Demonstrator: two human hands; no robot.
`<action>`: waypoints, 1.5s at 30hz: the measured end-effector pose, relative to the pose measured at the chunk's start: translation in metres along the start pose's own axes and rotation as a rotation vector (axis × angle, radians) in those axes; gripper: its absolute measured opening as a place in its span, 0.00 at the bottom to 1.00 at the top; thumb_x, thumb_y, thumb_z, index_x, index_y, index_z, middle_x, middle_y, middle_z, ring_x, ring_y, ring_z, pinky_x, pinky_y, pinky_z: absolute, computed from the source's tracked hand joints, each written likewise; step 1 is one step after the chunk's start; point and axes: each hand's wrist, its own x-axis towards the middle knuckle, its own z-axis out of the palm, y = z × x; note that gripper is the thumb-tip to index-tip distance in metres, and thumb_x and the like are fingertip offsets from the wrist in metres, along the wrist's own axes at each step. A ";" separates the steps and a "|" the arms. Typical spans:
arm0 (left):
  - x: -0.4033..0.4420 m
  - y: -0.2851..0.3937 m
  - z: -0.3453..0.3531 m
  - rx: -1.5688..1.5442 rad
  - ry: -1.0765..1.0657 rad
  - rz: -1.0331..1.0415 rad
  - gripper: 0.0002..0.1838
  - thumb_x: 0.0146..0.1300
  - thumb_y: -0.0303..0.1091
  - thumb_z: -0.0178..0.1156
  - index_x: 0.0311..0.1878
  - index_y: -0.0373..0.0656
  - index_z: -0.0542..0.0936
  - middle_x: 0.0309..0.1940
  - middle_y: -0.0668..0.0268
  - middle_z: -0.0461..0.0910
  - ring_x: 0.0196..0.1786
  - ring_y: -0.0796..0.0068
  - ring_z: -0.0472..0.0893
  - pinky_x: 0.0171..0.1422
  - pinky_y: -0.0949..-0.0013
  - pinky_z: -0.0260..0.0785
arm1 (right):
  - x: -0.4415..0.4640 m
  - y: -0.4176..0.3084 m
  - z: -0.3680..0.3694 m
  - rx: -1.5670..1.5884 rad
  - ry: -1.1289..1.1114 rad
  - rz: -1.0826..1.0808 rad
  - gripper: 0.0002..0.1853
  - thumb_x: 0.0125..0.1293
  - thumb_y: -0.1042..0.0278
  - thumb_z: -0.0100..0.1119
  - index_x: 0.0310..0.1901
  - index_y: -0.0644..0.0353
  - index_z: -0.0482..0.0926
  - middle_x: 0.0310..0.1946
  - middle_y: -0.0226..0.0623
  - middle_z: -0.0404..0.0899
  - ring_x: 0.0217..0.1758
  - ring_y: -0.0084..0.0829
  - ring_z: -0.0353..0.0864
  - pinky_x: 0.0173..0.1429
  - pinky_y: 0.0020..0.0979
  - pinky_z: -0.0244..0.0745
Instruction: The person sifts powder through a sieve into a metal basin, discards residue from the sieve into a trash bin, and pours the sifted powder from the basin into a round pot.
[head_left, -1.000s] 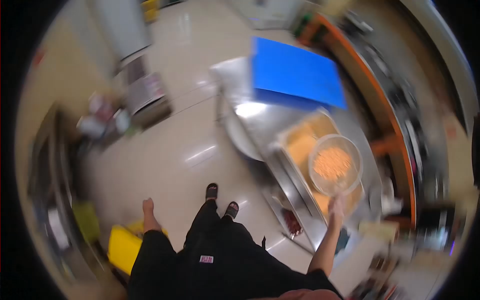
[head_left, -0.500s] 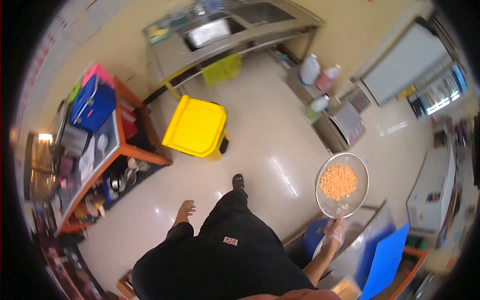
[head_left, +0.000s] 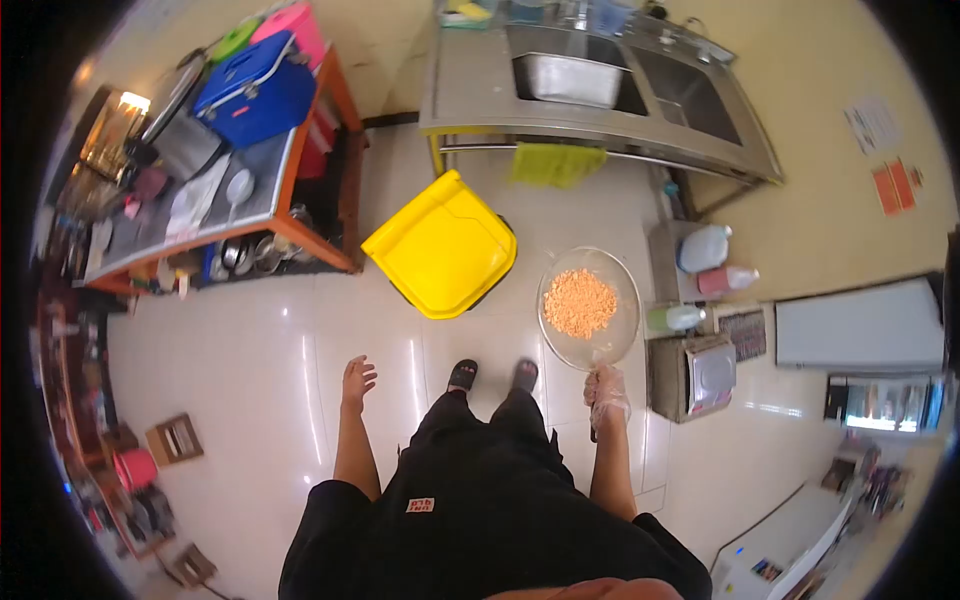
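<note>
My right hand (head_left: 606,392), in a clear plastic glove, is closed around the handle of a round mesh strainer (head_left: 618,300). A heap of small orange pieces (head_left: 580,303) lies in the mesh; I cannot tell what they are. The strainer is held out over the floor, to the right of a yellow lidded bin (head_left: 445,245). Bare and holding nothing, my left hand (head_left: 358,381) hangs over the floor with its fingers apart.
A steel sink counter (head_left: 470,90) with two basins stands ahead, a yellow-green cloth (head_left: 558,165) hanging below it. On the left is an orange-framed table (head_left: 290,165) with a blue cooler (head_left: 257,92). Jugs (head_left: 705,248) and a metal box (head_left: 690,378) stand at the right.
My view has turned right and moved nearer the sink and bin. The strainer, still in my right hand, is now closer to the bin. My left hand remains free.
</note>
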 end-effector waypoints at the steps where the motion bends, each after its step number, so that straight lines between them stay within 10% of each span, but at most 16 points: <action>1: -0.006 -0.009 -0.002 -0.021 0.061 -0.019 0.24 0.73 0.53 0.50 0.65 0.51 0.72 0.51 0.60 0.81 0.48 0.66 0.81 0.51 0.60 0.74 | 0.015 -0.006 0.001 -0.025 -0.032 -0.044 0.20 0.73 0.53 0.51 0.22 0.46 0.63 0.12 0.21 0.58 0.10 0.19 0.55 0.14 0.26 0.48; 9: -0.135 -0.178 0.032 -0.405 0.356 -0.169 0.29 0.71 0.56 0.52 0.68 0.51 0.68 0.58 0.59 0.77 0.56 0.60 0.78 0.57 0.53 0.72 | 0.143 -0.044 -0.025 -0.197 -0.287 -0.111 0.13 0.73 0.50 0.55 0.33 0.44 0.71 0.17 0.21 0.65 0.14 0.18 0.63 0.16 0.25 0.54; 15: -0.241 -0.290 0.116 -0.517 0.347 -0.647 0.30 0.71 0.57 0.50 0.69 0.51 0.67 0.57 0.60 0.77 0.50 0.60 0.78 0.56 0.52 0.70 | 0.186 -0.089 -0.015 -0.436 -0.259 -0.059 0.12 0.73 0.53 0.51 0.32 0.47 0.70 0.16 0.23 0.64 0.12 0.21 0.61 0.15 0.27 0.52; 22: -0.193 -0.257 0.177 -0.572 0.410 -0.463 0.30 0.73 0.57 0.51 0.71 0.50 0.65 0.59 0.57 0.76 0.55 0.59 0.79 0.58 0.53 0.71 | 0.199 -0.111 0.000 -0.821 -0.287 -0.074 0.16 0.74 0.50 0.46 0.33 0.50 0.73 0.19 0.28 0.67 0.18 0.25 0.68 0.21 0.31 0.62; 27: -0.133 -0.159 0.176 -0.455 0.354 -0.201 0.26 0.74 0.53 0.52 0.69 0.52 0.68 0.54 0.60 0.80 0.50 0.64 0.82 0.52 0.55 0.74 | 0.246 -0.093 0.064 -1.369 -0.396 -0.814 0.19 0.72 0.53 0.48 0.44 0.62 0.80 0.43 0.51 0.83 0.54 0.46 0.82 0.52 0.43 0.76; 33: -0.130 -0.118 0.160 -0.437 0.400 -0.123 0.23 0.75 0.50 0.50 0.69 0.52 0.68 0.54 0.60 0.80 0.50 0.64 0.82 0.52 0.58 0.74 | 0.291 -0.054 0.226 -1.660 -0.542 -0.972 0.20 0.69 0.68 0.48 0.60 0.61 0.77 0.48 0.58 0.82 0.56 0.54 0.81 0.62 0.48 0.73; 45: -0.265 -0.338 0.236 -0.762 0.540 -0.676 0.25 0.74 0.54 0.49 0.68 0.55 0.67 0.51 0.63 0.81 0.42 0.64 0.82 0.43 0.57 0.74 | 0.237 -0.013 0.273 -1.484 -0.547 -1.268 0.35 0.63 0.82 0.46 0.73 0.49 0.66 0.48 0.54 0.83 0.53 0.53 0.83 0.61 0.45 0.75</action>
